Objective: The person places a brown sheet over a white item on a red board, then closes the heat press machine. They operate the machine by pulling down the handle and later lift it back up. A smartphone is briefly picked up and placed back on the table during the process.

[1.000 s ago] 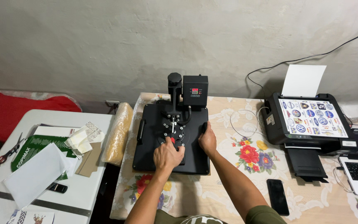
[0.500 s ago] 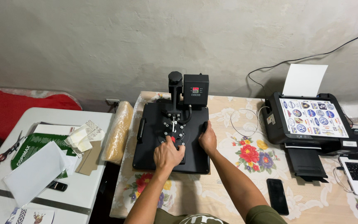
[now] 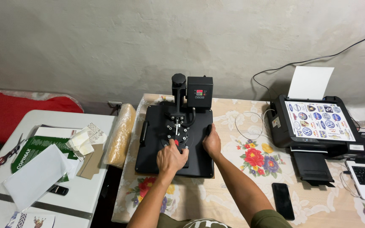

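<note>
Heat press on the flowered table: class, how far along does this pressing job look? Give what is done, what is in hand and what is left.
Done: a sheet of round designs lies printed on the printer. In hand: the left hand grips the handle of the closed heat press; the right hand rests on its right edge. Left: the press is not yet opened, and what lies under its plate is hidden.
</note>
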